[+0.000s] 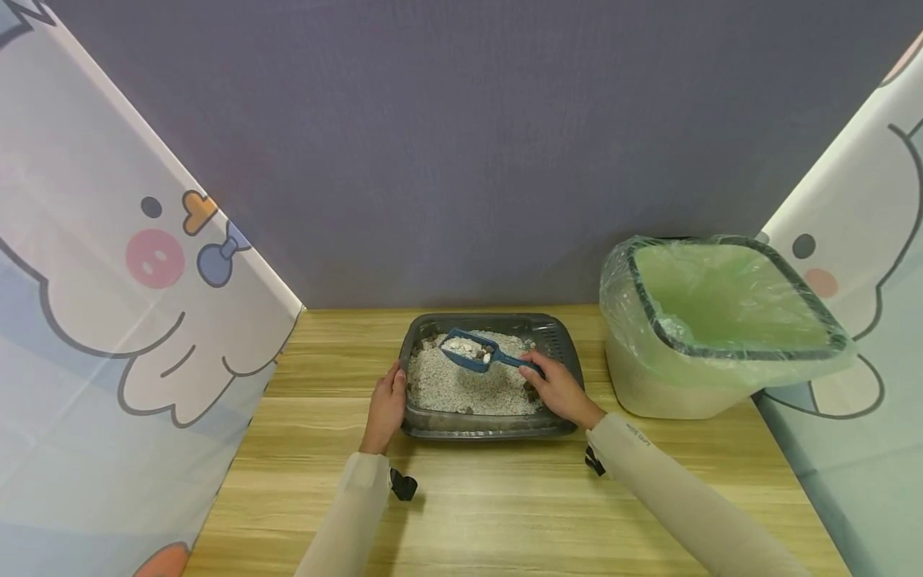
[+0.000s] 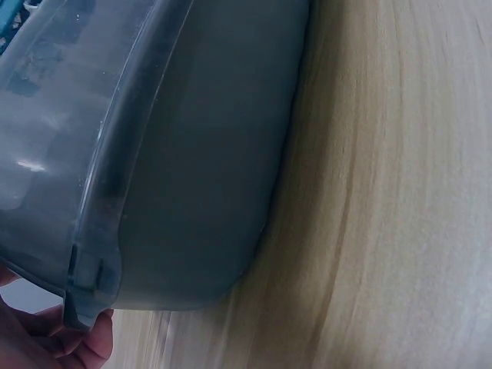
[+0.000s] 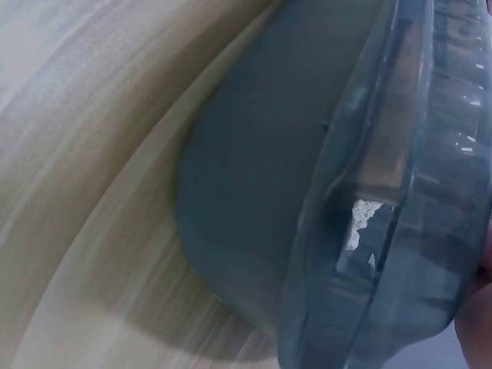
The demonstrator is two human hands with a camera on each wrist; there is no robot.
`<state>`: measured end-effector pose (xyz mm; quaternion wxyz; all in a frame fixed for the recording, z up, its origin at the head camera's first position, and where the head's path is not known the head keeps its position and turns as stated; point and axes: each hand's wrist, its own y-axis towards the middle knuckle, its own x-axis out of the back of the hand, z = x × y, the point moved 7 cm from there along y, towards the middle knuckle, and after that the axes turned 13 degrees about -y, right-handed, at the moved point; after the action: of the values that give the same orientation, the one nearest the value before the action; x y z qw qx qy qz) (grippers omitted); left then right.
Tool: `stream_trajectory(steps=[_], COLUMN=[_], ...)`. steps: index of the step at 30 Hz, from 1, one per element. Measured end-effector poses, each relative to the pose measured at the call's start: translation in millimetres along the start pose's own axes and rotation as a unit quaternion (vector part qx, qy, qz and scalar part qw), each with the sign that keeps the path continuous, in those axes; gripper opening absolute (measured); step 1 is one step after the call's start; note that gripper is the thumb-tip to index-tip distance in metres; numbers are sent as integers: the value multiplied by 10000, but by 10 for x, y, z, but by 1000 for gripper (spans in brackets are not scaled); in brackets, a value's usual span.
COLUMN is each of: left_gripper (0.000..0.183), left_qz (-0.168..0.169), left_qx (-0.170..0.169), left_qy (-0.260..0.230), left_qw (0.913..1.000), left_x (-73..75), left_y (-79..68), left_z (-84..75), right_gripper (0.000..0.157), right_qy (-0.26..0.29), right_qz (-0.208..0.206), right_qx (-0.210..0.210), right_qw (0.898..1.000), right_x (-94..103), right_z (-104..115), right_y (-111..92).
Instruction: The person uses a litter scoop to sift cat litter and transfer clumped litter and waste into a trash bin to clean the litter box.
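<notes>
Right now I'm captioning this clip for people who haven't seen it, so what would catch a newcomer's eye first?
Probably the grey litter tray at the middle of the wooden table, filled with pale granules. The right hand holds a blue scoop loaded with litter and dark lumps above it, while the left hand grips the tray's left rim. Next would be the bin lined with a green bag, standing on the table to the tray's right.

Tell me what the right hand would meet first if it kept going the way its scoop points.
Probably the litter tray's far-left wall. The right hand holds the blue scoop pointing left and away over the litter; height above the litter is unclear.
</notes>
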<state>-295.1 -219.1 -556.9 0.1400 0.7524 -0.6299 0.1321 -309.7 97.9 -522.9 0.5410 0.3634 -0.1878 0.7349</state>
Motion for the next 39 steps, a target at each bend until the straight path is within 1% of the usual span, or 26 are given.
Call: stream_trajectory(steps=[6,10,14,16,20,24,28,31,33,36,39], left_gripper=[58,57,55,55,55,57,57,55,55,56,57], left_qz=[29,44,26,9,-5,42,64,50,45,24,11], left_qx=[20,37,17,1,-11,1,-2,-16,-9,-2,17], left_qy=[47,37,-38,-41,-18,-26,-37,-44,-44,-26,-15], left_qw=[10000,10000,10000,10000,10000,10000,10000,10000,10000,10000,10000], left_x=[7,6,12,15,18,14,12,17,21,17,9], left_y=[-4,1,3,5,9,8,5,6,4,-3,-11], left_z=[-21,-19,-23,-26,-36,-48,-56,-52,-48,-35,-17], right_gripper=[32,29,22,18,19,22,24,27,31,36,34], right_qy=[-101,-231,-343,-374,-450,-431,-372,-355,-344,-378,-380], right_qz=[2,-94,-293,-455,-698,-786,-762,-625,-506,-384,-360], right_qx=[-7,-6,150,257,371,333,327,227,120,70,102], right_qw=[9999,9997,9989,9979,9959,9954,9959,9972,9981,9985,9986], right_x=[38,73,115,143,177,188,190,174,161,149,150], right_z=[35,43,67,82,87,72,76,64,53,53,62], right_y=[9,21,32,35,36,34,24,21,21,22,21])
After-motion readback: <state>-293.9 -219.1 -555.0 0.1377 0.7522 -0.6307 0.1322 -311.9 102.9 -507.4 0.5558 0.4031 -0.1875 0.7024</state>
